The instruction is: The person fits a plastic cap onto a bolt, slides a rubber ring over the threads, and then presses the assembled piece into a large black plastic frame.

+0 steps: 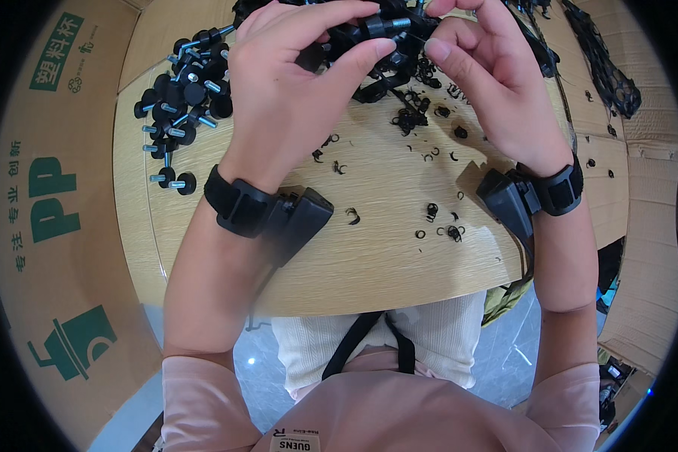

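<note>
At the top of the view, my left hand (pixel 282 87) is closed on a black screw-in foot (pixel 375 29), its silver threaded stud pointing right. My right hand (pixel 497 90) is just right of the stud, thumb and fingers pinched together. What those fingers hold is too small and dark to make out. Behind and below both hands lies a dark heap of black plastic parts (pixel 392 79), partly covered by my fingers. Left of my left hand is a pile of similar black feet (pixel 193 94) with silver studs, lying at mixed angles.
Small black rings and curved scraps (pixel 453 233) lie scattered over the wooden table (pixel 339 279). A black net-like bundle (pixel 606 71) rests on cardboard at the far right. A tall cardboard box (pixel 90 203) borders the table's left side. Black devices (pixel 305 218) are strapped to both wrists.
</note>
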{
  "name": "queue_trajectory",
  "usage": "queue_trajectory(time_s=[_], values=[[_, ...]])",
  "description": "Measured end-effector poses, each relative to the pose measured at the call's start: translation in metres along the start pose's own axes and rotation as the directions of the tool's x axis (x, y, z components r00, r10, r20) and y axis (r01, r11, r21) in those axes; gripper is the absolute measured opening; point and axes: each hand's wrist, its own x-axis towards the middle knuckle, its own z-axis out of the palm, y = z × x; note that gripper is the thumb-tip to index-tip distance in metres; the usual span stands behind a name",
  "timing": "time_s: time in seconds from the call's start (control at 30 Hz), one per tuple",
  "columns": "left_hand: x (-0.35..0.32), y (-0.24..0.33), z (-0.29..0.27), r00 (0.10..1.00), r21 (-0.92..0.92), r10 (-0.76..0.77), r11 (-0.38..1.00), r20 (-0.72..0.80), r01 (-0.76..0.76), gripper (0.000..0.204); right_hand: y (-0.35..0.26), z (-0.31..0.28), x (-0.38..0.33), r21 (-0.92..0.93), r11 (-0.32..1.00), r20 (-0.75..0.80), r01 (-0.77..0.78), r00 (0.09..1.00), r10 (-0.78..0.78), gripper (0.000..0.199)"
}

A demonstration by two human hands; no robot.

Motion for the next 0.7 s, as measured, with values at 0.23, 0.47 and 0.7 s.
queue_trajectory(time_s=[0.23, 0.47, 0.7], values=[[0.004, 0.004, 0.003, 0.987, 0.289, 0.151, 0.943, 0.061, -0.163, 0.029, -0.007, -0.002, -0.004, -0.583, 0.811, 0.049, 0.052, 0.998, -0.029, 0.018], [0.010, 0.008, 0.001, 0.939, 0.204, 0.279, 0.926, 0.201, -0.319, 0.031, 0.007, -0.013, 0.001, 0.075, 0.997, 0.035, -0.035, 0.999, 0.032, 0.022], [0.008, -0.001, -0.007, 0.964, -0.052, 0.146, 0.989, 0.221, -0.138, 0.034, 0.010, -0.013, 0.003, 0.195, 0.979, 0.036, -0.058, 0.998, 0.052, 0.024]])
